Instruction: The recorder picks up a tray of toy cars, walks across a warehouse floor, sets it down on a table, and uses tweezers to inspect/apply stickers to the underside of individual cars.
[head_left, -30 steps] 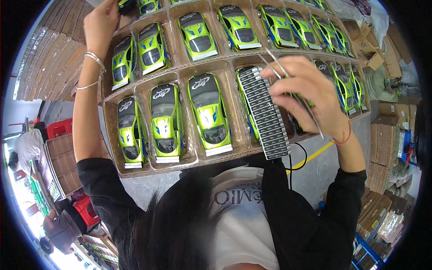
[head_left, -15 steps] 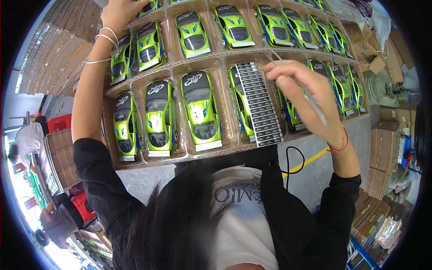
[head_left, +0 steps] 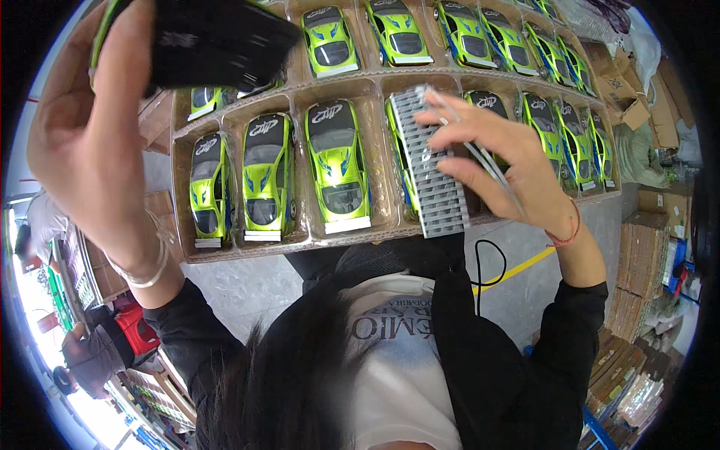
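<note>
My left hand [head_left: 97, 150], raised close to the camera on the left, is closed round a green toy car [head_left: 217, 45] whose black underside shows. In my right hand [head_left: 517, 150] is a pair of metal tweezers [head_left: 501, 178]. The right fingertips are at the upper part of a label sheet [head_left: 441, 196] with rows of small black-and-white stickers; whether they pinch it I cannot tell. That sheet lies over a car in the front row of a tray. Beside it stands another green toy car [head_left: 337, 165] with a black hood, in its own compartment.
The brown tray with clear plastic compartments [head_left: 382, 172] holds several more green cars. Stacked cardboard [head_left: 637, 277] and an open box [head_left: 622, 94] are on the right. A black cable loop [head_left: 491, 262] hangs below the tray. People [head_left: 97, 360] work at the far left.
My left hand has come from the tray's far left toward the camera, bringing up a car. My right hand has moved slightly left and down onto the label sheet, which is now blurred.
</note>
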{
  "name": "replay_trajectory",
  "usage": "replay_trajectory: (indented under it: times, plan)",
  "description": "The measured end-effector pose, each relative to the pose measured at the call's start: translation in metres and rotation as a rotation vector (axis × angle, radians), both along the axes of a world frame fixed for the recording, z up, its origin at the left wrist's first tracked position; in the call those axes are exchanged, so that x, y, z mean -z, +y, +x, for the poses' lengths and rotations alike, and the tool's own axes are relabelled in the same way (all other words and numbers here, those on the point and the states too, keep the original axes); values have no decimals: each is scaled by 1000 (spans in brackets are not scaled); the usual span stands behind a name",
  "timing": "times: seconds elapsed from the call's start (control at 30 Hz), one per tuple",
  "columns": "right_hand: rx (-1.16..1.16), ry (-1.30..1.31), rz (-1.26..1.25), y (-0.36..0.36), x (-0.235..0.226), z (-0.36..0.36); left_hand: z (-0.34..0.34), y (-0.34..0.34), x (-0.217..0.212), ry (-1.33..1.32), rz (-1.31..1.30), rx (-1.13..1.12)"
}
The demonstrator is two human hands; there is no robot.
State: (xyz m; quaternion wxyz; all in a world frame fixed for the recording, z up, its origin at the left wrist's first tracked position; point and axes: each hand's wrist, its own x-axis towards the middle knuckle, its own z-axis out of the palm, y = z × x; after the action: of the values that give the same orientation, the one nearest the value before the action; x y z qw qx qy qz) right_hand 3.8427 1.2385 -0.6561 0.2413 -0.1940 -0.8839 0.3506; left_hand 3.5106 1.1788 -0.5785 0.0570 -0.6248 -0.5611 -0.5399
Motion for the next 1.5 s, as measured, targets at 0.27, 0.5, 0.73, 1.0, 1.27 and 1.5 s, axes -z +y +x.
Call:
replay_trajectory:
  times: [0.27, 0.5, 0.73, 1.0, 1.27, 1.5]
  plan:
    - [196, 229, -485, 10, -3, 8, 81, 6, -3, -142, -267, 338]
    - [356, 250, -714, 27, -7, 24, 113, 36, -14, -47, -398, 465]
    - [462, 115, -720, 28, -5, 9, 107, 49, -2, 1, -472, 544]
    - [402, 46, -565, 29, 4, 3, 108, 40, 2, -154, -511, 426]
    - [438, 103, -762, 31, 0, 4, 113, 37, -7, -76, -535, 411]
    - [448, 153, -795, 33, 8, 0, 108, 42, -1, 28, -486, 368]
